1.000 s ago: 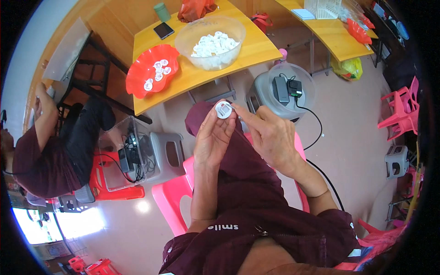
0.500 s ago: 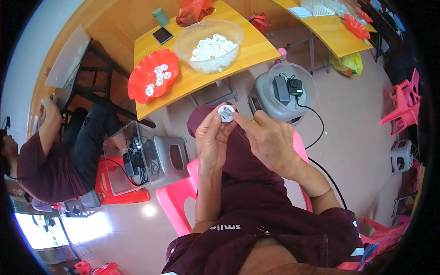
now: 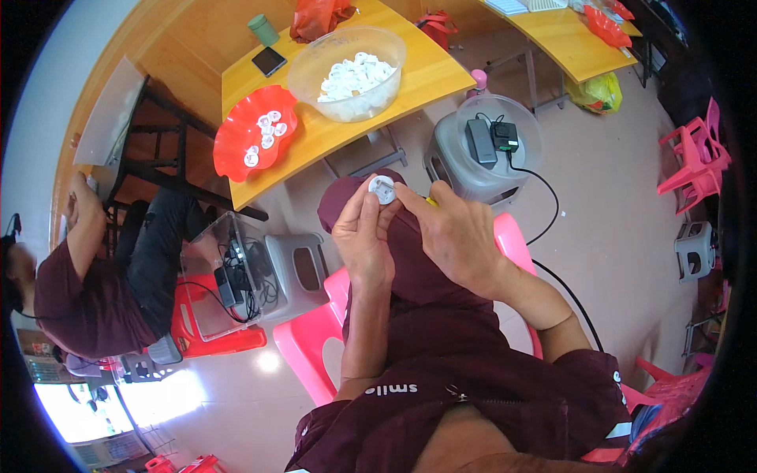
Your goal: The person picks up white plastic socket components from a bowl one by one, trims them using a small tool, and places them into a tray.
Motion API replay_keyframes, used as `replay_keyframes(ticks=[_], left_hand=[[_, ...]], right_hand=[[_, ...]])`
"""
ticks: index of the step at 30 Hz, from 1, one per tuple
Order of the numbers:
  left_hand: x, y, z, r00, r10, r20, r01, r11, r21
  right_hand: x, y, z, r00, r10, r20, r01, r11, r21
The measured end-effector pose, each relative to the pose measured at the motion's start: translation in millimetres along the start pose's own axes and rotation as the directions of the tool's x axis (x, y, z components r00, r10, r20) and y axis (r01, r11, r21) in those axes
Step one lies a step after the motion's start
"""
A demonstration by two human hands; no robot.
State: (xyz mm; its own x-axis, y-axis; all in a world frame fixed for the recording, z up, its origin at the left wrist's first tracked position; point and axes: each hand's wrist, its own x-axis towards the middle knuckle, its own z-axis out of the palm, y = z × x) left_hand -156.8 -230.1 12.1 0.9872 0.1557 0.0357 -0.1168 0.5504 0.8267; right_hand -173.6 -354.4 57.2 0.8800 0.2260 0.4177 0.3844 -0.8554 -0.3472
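Both hands are meeting over the lap, pinching 1 small white disc [image 3: 382, 189] between their fingertips. The left hand [image 3: 363, 236] is gripping it from the left and below; the right hand [image 3: 457, 236] is closing on its right edge. Ahead, a clear bowl [image 3: 315, 67] of white pieces is sitting on the yellow table [image 3: 430, 75], beside a red plate [image 3: 233, 150].

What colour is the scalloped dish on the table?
Red dish, seen in the head view.
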Motion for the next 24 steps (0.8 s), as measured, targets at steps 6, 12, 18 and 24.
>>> replay_keyframes(ticks=[6, 12, 18, 24], left_hand=[[3, 3, -4, 0.989, -0.139, 0.053, 0.144, 0.982, -0.119], [8, 4, -21, 0.925, -0.316, 0.211, 0.378, 0.815, -0.439], [7, 7, -24, 0.889, -0.354, 0.292, 0.458, 0.728, -0.510], [5, 13, -25, 0.878, -0.381, 0.289, 0.478, 0.689, -0.545]], right_hand=[[3, 3, -12, 0.999, -0.005, 0.046, 0.004, 1.000, 0.030], [6, 6, -25, 0.997, -0.003, -0.080, 0.018, 0.983, 0.185], [8, 9, -25, 0.989, 0.000, -0.145, 0.040, 0.961, 0.273], [9, 8, -24, 0.989, -0.014, -0.144, 0.056, 0.957, 0.286]])
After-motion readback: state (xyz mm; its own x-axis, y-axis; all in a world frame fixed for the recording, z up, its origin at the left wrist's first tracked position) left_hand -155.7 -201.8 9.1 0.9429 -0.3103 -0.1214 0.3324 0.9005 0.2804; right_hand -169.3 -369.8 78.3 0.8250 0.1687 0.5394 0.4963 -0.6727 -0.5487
